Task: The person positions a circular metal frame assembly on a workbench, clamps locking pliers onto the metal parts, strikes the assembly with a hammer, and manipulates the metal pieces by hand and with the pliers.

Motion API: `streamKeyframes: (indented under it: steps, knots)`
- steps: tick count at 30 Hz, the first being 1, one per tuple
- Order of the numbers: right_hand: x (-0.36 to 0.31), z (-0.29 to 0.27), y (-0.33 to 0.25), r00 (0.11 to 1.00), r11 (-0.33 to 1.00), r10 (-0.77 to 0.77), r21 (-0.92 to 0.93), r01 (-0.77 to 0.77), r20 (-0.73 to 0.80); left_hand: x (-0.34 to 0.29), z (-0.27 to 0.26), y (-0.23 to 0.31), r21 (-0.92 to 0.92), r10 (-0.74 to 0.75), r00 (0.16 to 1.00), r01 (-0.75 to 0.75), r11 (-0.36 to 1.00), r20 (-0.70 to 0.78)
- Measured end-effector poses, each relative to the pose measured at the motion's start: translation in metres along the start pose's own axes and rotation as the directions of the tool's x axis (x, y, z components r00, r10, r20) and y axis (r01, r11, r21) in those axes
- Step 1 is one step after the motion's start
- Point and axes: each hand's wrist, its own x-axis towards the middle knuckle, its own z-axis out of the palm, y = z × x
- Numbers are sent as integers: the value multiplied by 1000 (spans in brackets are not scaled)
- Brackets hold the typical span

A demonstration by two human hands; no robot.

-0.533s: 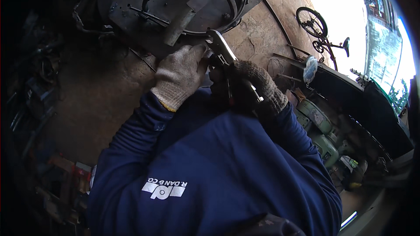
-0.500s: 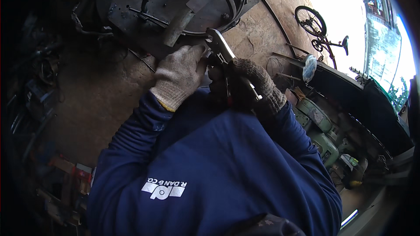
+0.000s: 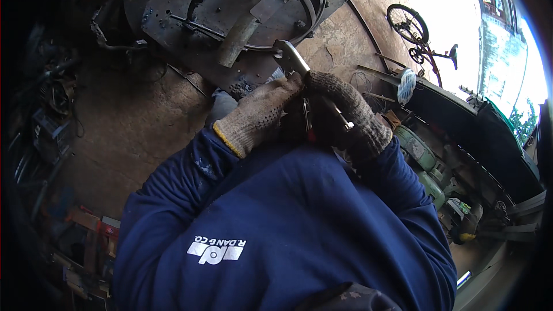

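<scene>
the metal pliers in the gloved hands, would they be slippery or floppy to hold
Probably stiff: the pliers look like solid bright metal. The smooth shine suggests they could be slick, though the knit gloves on the left hand and right hand likely help grip. They seem hinged, so the handles may swing if held loosely.

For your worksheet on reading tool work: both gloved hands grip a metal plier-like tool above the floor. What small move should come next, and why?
Probably a lowering of the metal tool toward the dark steel plate. The left hand and right hand both clasp its handles close to the chest, and its head juts out past the gloves, apparently holding nothing, with the plate lying just beyond it.
</scene>
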Motion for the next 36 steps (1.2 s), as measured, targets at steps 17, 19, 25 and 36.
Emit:
streamKeyframes:
  steps: [17,19,25,36]
  knots:
    - [-8,21,-65,928,863,363,-345,-369,-86,12,14,4,-120,-130,991,127,985,-16]
    - [-16,17,-56,980,668,157,-718,-196,-121,14,16,5,-222,-210,978,202,954,-14]
    - [-23,21,-57,957,546,247,-793,-269,-155,18,17,-7,-347,-65,991,101,933,115]
    - [-61,9,-36,814,849,-372,-519,103,-446,-5,41,41,-326,227,974,-213,921,4]
